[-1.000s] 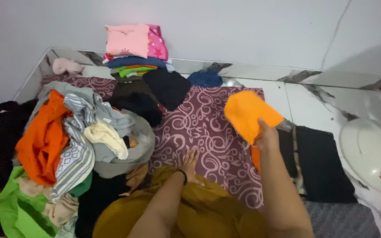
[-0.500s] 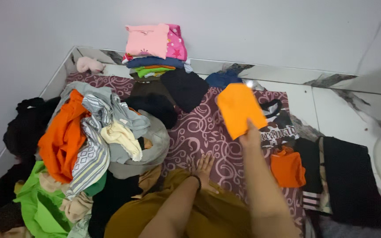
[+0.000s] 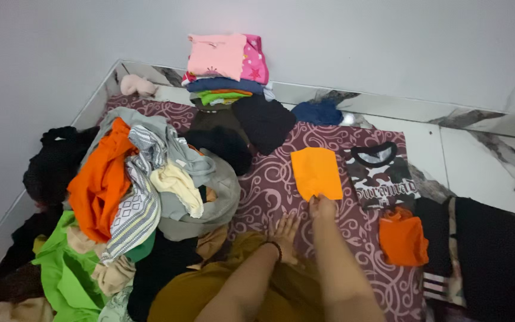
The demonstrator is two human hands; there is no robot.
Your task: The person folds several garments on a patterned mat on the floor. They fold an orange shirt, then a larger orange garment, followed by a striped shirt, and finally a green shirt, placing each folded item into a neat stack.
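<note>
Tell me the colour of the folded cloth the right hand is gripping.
Plain orange: the folded cloth lies on the patterned maroon mat, pinched at its near edge by the right hand; head view.

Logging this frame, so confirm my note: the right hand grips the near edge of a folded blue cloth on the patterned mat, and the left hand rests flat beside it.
One detail is wrong: the head view shows the folded cloth is orange, not blue. The right hand does grip its near edge on the patterned mat, and the left hand rests flat beside it.

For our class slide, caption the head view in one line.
Right hand holds a folded orange cloth on the patterned mat.
</note>
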